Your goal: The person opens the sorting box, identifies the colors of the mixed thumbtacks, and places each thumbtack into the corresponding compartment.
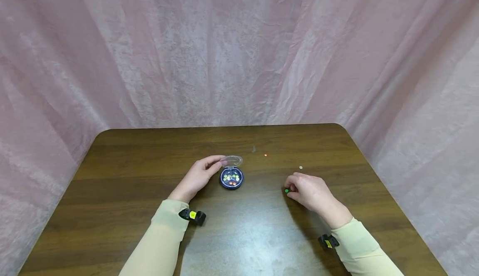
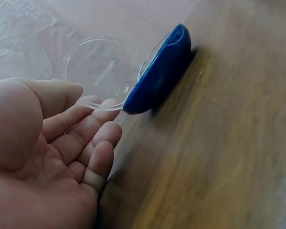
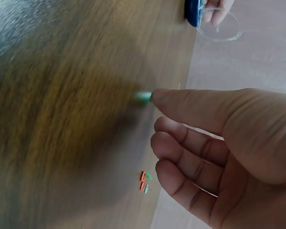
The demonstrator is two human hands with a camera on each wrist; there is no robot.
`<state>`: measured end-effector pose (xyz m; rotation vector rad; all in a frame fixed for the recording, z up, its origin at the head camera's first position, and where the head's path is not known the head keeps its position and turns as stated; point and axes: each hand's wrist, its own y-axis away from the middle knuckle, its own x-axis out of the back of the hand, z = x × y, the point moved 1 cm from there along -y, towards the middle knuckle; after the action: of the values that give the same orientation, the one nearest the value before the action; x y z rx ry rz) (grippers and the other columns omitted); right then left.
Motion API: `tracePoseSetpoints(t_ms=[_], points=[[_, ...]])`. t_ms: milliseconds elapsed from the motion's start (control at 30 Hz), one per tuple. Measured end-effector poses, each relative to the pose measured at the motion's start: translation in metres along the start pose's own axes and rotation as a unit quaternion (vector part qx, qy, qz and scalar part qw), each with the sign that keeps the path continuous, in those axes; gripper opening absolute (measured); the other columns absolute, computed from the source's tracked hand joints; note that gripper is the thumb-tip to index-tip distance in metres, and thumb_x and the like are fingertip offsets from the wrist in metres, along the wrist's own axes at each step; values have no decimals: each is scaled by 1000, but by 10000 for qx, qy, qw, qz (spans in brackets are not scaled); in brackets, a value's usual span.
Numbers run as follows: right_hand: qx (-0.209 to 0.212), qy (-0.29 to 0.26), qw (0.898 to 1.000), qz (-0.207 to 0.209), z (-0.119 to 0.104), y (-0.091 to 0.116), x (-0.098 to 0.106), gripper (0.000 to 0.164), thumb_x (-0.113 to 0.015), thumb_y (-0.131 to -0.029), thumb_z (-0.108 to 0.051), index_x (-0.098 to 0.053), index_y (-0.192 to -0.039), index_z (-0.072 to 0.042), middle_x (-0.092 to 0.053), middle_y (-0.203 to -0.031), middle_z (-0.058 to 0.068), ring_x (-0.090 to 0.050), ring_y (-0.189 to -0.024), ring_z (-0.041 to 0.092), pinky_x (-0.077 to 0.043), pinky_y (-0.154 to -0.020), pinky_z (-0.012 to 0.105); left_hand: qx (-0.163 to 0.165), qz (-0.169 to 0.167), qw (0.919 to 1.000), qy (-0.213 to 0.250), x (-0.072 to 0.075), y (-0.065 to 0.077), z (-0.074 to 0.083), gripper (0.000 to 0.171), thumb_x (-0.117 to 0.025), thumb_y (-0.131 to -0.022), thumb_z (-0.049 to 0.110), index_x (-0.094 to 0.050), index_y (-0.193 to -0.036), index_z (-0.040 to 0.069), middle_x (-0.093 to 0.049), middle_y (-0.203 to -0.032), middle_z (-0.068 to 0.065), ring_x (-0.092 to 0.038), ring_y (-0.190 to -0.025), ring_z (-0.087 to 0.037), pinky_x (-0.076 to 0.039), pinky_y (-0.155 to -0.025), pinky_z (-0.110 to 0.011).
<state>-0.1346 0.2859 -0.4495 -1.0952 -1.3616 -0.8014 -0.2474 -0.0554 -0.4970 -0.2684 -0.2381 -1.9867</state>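
Between thumb and fingertips my right hand pinches a small green thumbtack, whose green head pokes past the thumb tip in the right wrist view. That hand is close over the table, its other fingers loosely curled. At the left, a round blue case lies with its clear lid raised. Several yellow-green, white and orange tacks sit in its divided compartments. My left hand holds the edge of the clear lid, thumb on one side and fingers on the other.
On the wooden table, an orange tack and a whitish tack lie apart. A small cluster of orange, green and white tacks shows in the right wrist view. Pink curtains hang behind the table.
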Motion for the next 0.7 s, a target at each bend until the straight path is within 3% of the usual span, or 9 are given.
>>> tracePoseSetpoints(t_ms=[367, 700], points=[[-17, 102, 9998, 169, -1, -1, -4, 15, -78, -78, -16, -66, -83, -23, -53, -75, -15, -51, -66, 3, -46, -60, 28, 0, -14, 9999, -151, -1, -1, 1, 32, -56, -102, 40, -63, -132, 33, -63, -129, 12, -48, -131, -10, -34, -109, -39], [108, 252, 9988, 405, -1, -7, -8, 25, -74, -78, -13, -54, -71, -26, -44, -68, -16, -44, -59, 5, -40, -54, 27, 17, 9, 10000, -52, 0, 1, 1, 32, -55, -102, 38, -62, -133, 31, -66, -127, 7, -48, -131, -10, -33, -110, -39]])
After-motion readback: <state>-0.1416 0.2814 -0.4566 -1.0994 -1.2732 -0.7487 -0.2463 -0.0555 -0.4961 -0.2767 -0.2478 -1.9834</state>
